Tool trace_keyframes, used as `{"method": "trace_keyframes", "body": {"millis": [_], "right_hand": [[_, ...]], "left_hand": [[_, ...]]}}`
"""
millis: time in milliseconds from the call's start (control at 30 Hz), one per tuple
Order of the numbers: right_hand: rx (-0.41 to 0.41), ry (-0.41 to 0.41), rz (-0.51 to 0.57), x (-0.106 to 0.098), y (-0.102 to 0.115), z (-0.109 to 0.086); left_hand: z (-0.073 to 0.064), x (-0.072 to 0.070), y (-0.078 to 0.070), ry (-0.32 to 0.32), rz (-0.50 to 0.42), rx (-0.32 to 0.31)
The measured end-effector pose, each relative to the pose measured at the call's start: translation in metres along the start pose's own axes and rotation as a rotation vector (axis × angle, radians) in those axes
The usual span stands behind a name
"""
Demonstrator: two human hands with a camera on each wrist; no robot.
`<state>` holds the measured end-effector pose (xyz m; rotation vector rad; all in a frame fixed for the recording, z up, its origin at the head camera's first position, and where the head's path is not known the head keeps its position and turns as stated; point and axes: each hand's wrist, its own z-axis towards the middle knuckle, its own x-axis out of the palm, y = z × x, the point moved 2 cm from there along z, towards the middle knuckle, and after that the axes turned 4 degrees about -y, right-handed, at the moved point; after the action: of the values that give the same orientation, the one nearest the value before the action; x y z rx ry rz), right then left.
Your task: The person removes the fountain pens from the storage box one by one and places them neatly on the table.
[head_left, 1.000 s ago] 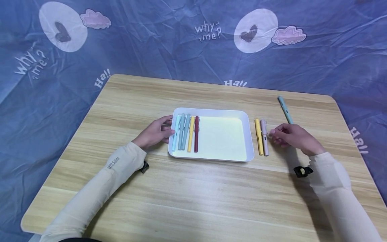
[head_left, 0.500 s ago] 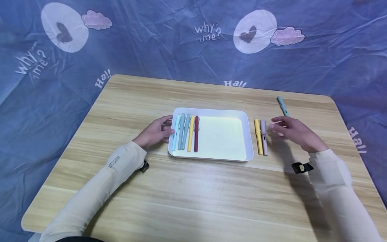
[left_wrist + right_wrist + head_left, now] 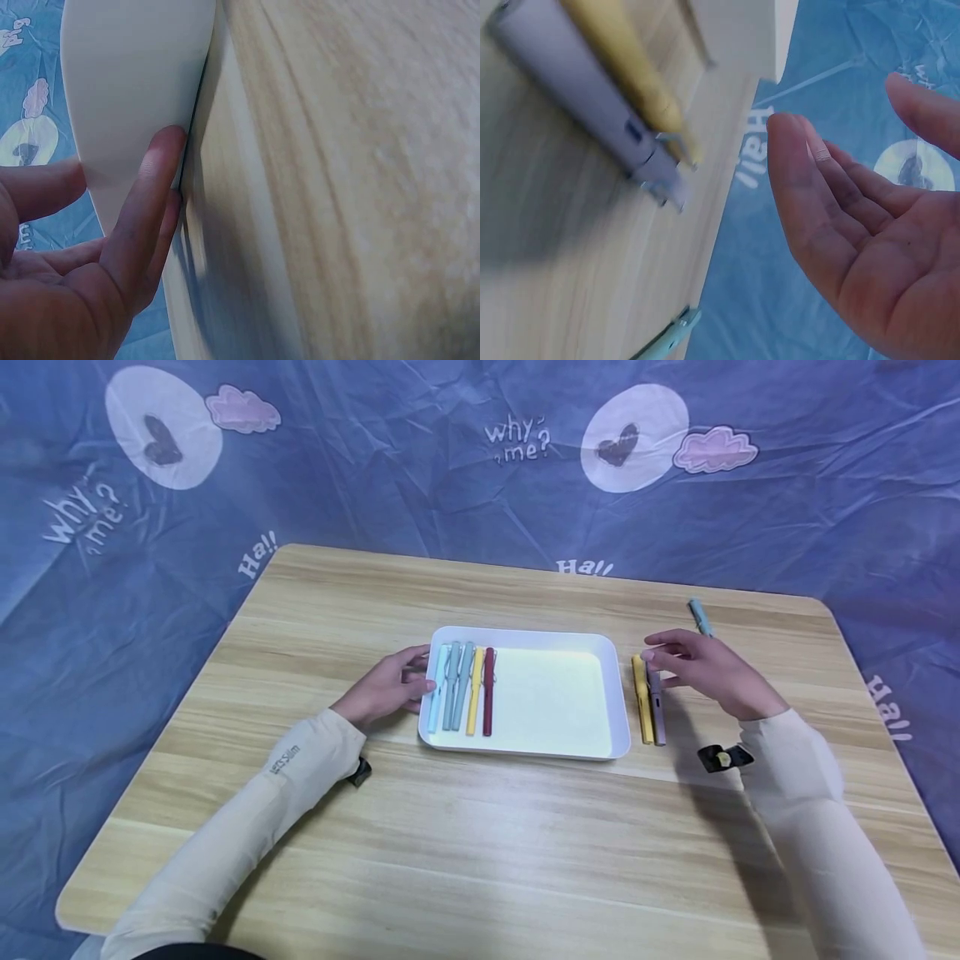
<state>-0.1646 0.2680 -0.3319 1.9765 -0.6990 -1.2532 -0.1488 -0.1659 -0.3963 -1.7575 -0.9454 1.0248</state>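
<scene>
My left hand [image 3: 386, 687] holds the left end of a white tray [image 3: 555, 755], its thumb at the rim and its fingers against the outer wall [image 3: 142, 82]. Inside the tray, at its left, lie a light blue pen [image 3: 437, 693], two grey-blue pens [image 3: 461, 689], a yellow pen [image 3: 475, 693] and a dark red pen [image 3: 488, 693]. My right hand [image 3: 708, 668] hovers above the top ends of another yellow pen [image 3: 642, 706] and a lilac pen [image 3: 657, 714], side by side right of the tray. Its fingers are apart and hold nothing in the right wrist view.
A teal pen [image 3: 699, 617] lies farther back on the wooden table [image 3: 450, 860], partly hidden behind my right hand. Behind the table's far edge hangs a blue printed cloth [image 3: 420, 485].
My right hand has moved left and a little away from me, from beside the lilac pen to over the pens' top ends. My left hand and the tray have stayed in place.
</scene>
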Motion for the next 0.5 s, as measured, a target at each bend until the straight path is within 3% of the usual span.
{"method": "trace_keyframes", "body": {"millis": [500], "right_hand": [[-0.027,0.09,0.023,0.035,0.041,0.032]], "left_hand": [[0.001,0.0,0.0,-0.007,0.005,-0.005]]}}
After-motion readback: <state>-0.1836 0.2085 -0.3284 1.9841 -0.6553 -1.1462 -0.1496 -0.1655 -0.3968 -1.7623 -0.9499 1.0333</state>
